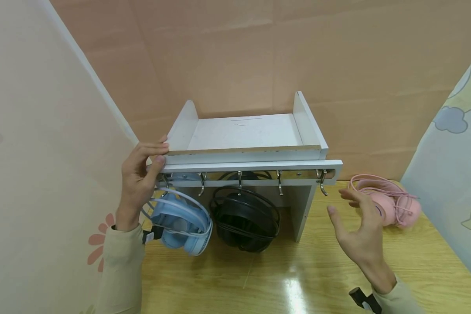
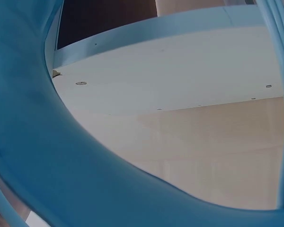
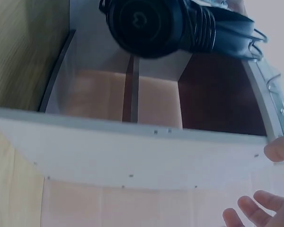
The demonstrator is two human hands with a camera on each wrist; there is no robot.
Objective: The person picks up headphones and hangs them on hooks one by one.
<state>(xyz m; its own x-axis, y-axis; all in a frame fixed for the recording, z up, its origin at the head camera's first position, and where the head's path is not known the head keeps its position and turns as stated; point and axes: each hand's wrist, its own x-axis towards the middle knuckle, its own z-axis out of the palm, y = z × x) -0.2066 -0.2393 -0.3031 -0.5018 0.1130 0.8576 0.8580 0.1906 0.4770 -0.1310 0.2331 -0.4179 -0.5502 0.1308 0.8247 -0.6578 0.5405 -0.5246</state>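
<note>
White board shelf rack (image 1: pixel 245 131): stands on the glossy yellow wood-grain table (image 1: pixel 204 283), before a brown paper backdrop (image 1: pixel 220 52); its tray has raised sides.
Silver metal hooks (image 1: pixel 280 183): five in a row along the rack's front rail.
Left hand (image 1: pixel 136 179): grips the rack's left front corner, fingers over the top edge and thumb at the front, clamped on the board.
Light-blue over-ear headphones (image 1: pixel 192 243): hang at the leftmost hook, below the left hand; their thick band crosses the left wrist view.
Black over-ear headphones (image 1: pixel 245 213): hang from the middle hook, cable looped around them.
Right hand (image 1: pixel 361 235): held in the air near the rightmost hook, which is bare; thumb and fingers spread apart, holding nothing.
Pink over-ear headphones (image 1: pixel 385 207): lie on the table right of the rack, cable bundled over them, partly behind the right hand.
</note>
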